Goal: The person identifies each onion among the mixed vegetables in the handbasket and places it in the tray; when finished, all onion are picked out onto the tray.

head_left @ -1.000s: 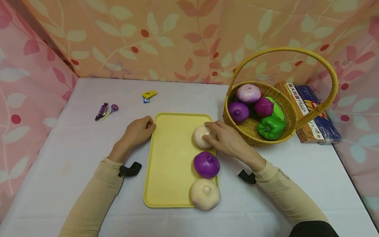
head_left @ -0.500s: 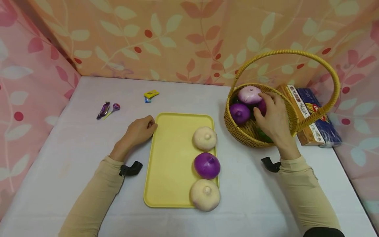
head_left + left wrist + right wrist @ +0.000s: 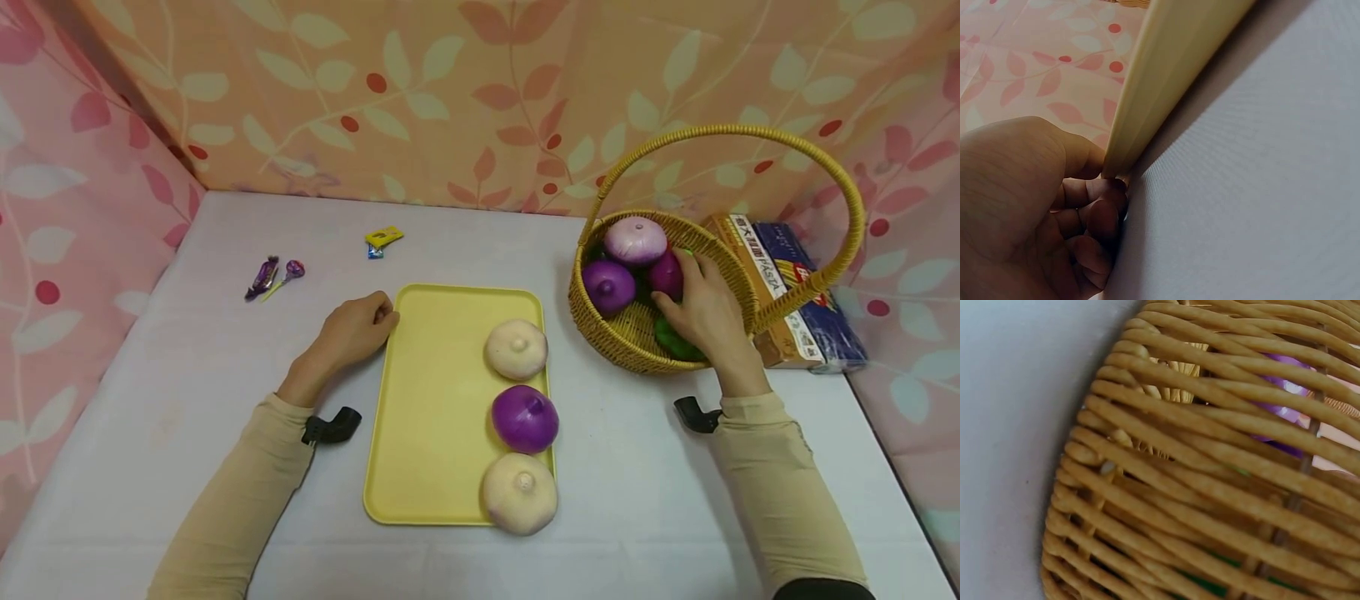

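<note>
My left hand [image 3: 357, 332] pinches the left rim of a yellow tray [image 3: 431, 417] near its far corner; in the left wrist view the thumb lies over the rim [image 3: 1138, 94] and the other fingers curl below. Along the tray's right side sit two white toy onions [image 3: 517, 349] and a purple onion [image 3: 525, 419] between them. My right hand [image 3: 708, 312] reaches into a wicker basket [image 3: 611, 350], thumb and fingertips right at a magenta onion [image 3: 666, 275]. A green bell pepper [image 3: 675, 340] is partly hidden under it. I cannot tell whether it grips anything.
The basket's tall handle [image 3: 855, 208] arches above the right hand. A pale purple onion [image 3: 636, 240] and another purple onion [image 3: 608, 288] lie inside. Pasta packs [image 3: 810, 300] stand behind on the right. A lollipop [image 3: 294, 269] and wrapped sweets [image 3: 385, 237] lie at the back left.
My right hand let go of the far white onion on the tray and moved right into the basket, then shifted slightly right and nearer. My left hand stayed at the tray rim.
</note>
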`<control>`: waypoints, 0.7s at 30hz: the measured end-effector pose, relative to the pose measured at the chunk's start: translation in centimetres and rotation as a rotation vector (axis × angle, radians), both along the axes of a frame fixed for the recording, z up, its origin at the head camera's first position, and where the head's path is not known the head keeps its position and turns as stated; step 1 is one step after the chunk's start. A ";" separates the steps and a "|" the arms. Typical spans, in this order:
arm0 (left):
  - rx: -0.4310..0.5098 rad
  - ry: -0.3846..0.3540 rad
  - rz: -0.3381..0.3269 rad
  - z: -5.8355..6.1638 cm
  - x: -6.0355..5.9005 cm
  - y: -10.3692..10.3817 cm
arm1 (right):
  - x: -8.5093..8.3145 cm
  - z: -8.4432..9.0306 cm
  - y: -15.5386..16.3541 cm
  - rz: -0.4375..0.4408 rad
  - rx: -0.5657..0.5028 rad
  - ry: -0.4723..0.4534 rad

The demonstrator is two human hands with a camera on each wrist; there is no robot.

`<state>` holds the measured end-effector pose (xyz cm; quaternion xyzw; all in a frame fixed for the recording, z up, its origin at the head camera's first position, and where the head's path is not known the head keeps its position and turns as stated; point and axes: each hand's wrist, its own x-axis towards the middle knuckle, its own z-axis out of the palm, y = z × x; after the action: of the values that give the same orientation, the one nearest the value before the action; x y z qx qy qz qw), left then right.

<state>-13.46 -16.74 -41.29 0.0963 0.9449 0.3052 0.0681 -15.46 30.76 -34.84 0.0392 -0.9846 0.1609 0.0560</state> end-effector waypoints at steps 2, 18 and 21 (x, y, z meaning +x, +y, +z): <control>-0.001 -0.001 0.000 0.0 0.0 0.0 | 0.0 0.0 0.0 -0.007 0.004 -0.001; -0.002 -0.005 -0.008 -0.1 0.1 0.2 | 2.3 0.8 -2.3 -0.038 -0.118 0.366; -0.005 -0.004 0.005 -0.1 0.0 0.1 | 3.5 1.6 -5.0 0.091 -0.149 0.429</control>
<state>-13.43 -16.65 -41.36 0.0930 0.9459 0.3031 0.0694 -11.94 25.74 -33.22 0.1125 -0.9328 0.2233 0.2595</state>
